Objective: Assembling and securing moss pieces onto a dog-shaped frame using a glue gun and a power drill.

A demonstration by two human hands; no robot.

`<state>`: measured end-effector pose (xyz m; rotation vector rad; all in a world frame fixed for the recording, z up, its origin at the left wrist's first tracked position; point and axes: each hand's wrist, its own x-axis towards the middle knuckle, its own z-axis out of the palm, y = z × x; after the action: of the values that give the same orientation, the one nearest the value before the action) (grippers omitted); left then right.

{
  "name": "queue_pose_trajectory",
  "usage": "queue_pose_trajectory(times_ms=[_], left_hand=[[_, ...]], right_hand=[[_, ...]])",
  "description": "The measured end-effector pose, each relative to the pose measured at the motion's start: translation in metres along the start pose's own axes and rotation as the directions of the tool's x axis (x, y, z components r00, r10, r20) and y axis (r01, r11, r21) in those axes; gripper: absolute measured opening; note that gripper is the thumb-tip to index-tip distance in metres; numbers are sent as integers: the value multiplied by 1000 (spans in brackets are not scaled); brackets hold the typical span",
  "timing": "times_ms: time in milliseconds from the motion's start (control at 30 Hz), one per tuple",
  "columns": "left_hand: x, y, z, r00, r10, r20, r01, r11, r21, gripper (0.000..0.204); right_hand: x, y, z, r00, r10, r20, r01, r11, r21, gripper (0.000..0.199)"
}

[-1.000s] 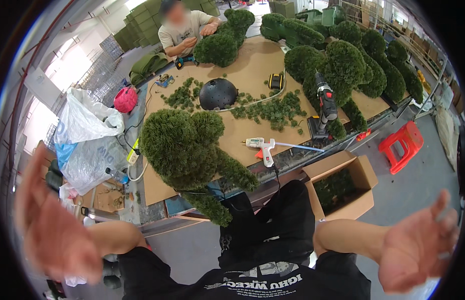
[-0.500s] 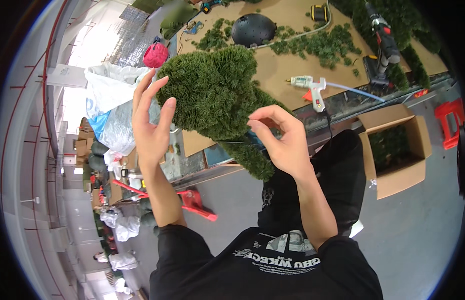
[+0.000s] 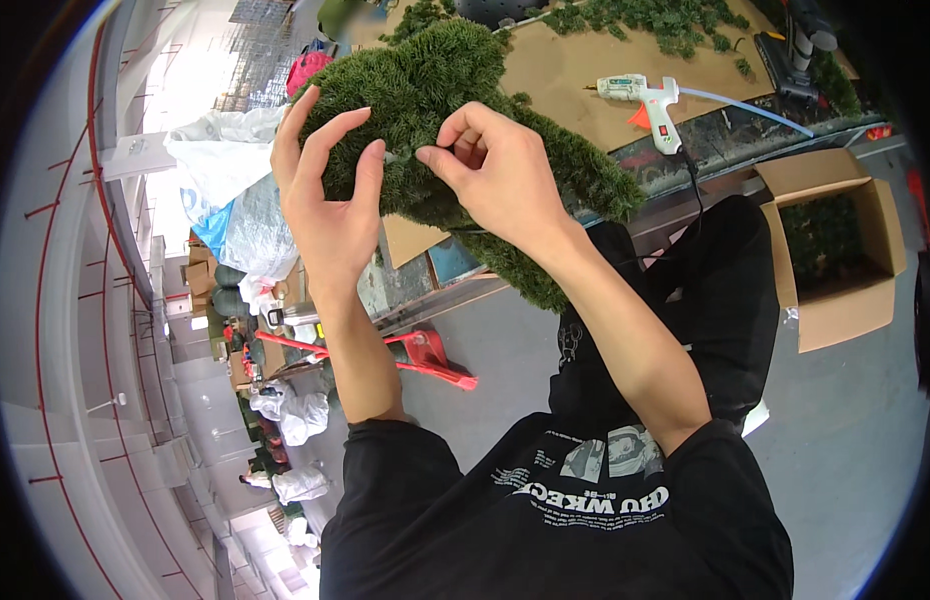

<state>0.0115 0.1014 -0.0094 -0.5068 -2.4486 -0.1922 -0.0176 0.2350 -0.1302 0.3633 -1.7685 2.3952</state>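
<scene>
"Green foliage figure (image 3: 415, 75): position?"
"Near side of the table (image 3: 550, 75), beneath both hands."
"Fingers?"
"Left hand (image 3: 330, 215) spread; right hand (image 3: 510, 185) curled, thumb near forefinger. Whether it pinches anything, I cannot tell."

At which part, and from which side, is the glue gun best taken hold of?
Probably by the handle, from the person's side with the right hand: the glue gun lies flat, its handle toward the person, nozzle pointing left.
</scene>
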Motion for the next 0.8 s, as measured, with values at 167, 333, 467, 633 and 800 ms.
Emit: queue_pose_trajectory(times_ms=[167,333,467,633,800], left_hand=[[-2,-1,2,999,47,15,-47,998,41,18],[-4,1,5,985,144,93,-150,986,68,27],[-7,2,7,979,129,156,-159,969,191,27],[-6,-2,1,984,122,133,-146,972,182,17],[-4,-1,5,986,126,107,-143,974,174,11]], right_hand=[[1,-2,-2,1000,7,9,-7,1000,-1,19],[2,1,-1,999,-42,-17,42,999,11,18],[2,4,-2,999,-48,-13,48,999,26,18],[1,3,-2,991,-132,-21,132,991,26,14],[2,9,3,932,-354,-82,351,935,-47,16]])
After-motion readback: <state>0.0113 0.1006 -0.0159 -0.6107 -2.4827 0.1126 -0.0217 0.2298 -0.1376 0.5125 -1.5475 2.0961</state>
